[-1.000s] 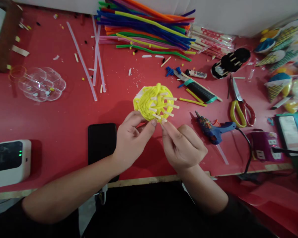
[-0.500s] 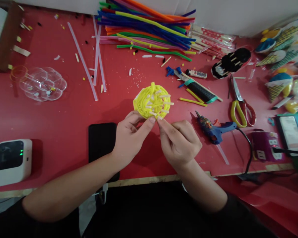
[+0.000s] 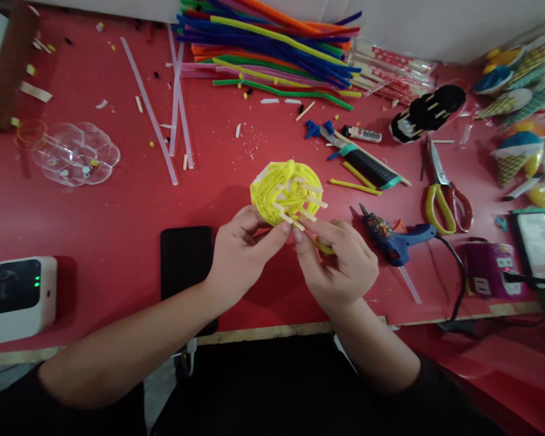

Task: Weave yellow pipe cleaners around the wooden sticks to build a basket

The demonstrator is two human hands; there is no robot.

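A round yellow woven disc of pipe cleaners [image 3: 285,191] with several pale sticks poking out sits just above the red table [image 3: 118,218]. My left hand [image 3: 243,254] pinches its near edge with thumb and forefinger. My right hand [image 3: 338,266] is closed beside it, its fingertips at the same edge, and a loose yellow pipe cleaner end [image 3: 323,247] runs through its fingers.
A black phone [image 3: 186,266] lies left of my hands. A blue glue gun [image 3: 393,236], yellow-handled scissors [image 3: 440,194] and a black craft knife [image 3: 366,165] lie to the right. A pile of coloured pipe cleaners [image 3: 272,48] is at the back; a clear flower-shaped tray [image 3: 75,154] and a white device [image 3: 20,297] are at the left.
The yellow disc has shifted slightly right and turned a little. My right hand has moved right, and the yellow strand now shows in its fingers.
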